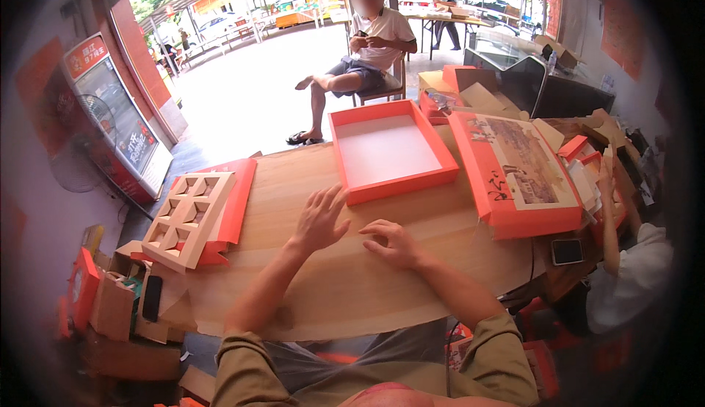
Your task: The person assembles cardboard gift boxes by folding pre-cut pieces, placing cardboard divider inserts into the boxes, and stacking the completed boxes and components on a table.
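Note:
My left hand (pixel 321 218) hovers over or rests on the wooden table (pixel 323 289), its fingers stretched out and nothing in it. To its right, my right hand (pixel 391 244) also holds nothing; its fingers are slightly bent and the thumb stands apart. Just beyond both hands lies an open red-orange box tray (pixel 404 189) with a white inner bottom. A matching box lid (pixel 532 159) with a printed picture sits on the right side. On the left, a tan cardboard divider insert (pixel 211 220) with several compartments lies over a red cardboard piece (pixel 244 187).
At the right edge a co-worker's arm (pixel 608 216) reaches among piled red boxes. One phone (pixel 567 251) lies near the lid, another (pixel 152 298) at the left. Cardboard boxes (pixel 111 300) crowd the lower left. A person sits on a chair (pixel 389 94) beyond the table.

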Available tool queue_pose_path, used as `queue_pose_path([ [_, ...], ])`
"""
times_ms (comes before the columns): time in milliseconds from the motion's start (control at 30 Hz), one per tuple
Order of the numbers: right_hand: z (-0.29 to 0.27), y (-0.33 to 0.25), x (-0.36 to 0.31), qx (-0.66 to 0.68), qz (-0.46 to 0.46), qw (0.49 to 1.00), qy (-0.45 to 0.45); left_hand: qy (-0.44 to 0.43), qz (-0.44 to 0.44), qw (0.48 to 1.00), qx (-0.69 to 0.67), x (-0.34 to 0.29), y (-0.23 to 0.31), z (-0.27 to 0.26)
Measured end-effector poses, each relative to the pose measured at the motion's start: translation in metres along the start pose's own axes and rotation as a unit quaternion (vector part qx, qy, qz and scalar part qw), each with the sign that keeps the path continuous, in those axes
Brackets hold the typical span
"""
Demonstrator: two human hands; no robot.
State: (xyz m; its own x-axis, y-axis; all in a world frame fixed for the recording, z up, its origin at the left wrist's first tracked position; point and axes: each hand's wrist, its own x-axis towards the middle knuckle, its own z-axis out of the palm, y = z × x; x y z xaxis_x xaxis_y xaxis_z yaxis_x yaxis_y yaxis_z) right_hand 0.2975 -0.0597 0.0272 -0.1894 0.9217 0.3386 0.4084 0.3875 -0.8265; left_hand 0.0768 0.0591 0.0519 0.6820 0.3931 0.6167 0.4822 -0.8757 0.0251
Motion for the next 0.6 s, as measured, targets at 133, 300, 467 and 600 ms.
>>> queue_pose_path([
  [133, -0.003, 0.013, 0.005, 0.014, -0.002, 0.997, 0.076, 0.000, 0.025, 1.000, 0.010, 0.043, -0.004, 0.038],
  [300, -0.002, 0.034, 0.009, 0.120, 0.091, 0.978, 0.144, -0.006, -0.022, 1.000, 0.012, 0.032, -0.015, 0.046],
  [467, -0.005, 0.038, 0.019, 0.177, 0.165, 0.946, 0.217, 0.064, -0.028, 0.998, 0.003, 0.001, 0.000, 0.032],
  [600, -0.009, 0.033, 0.022, 0.320, 0.195, 0.900, 0.223, 0.047, -0.073, 0.996, -0.029, -0.013, 0.030, 0.038],
])
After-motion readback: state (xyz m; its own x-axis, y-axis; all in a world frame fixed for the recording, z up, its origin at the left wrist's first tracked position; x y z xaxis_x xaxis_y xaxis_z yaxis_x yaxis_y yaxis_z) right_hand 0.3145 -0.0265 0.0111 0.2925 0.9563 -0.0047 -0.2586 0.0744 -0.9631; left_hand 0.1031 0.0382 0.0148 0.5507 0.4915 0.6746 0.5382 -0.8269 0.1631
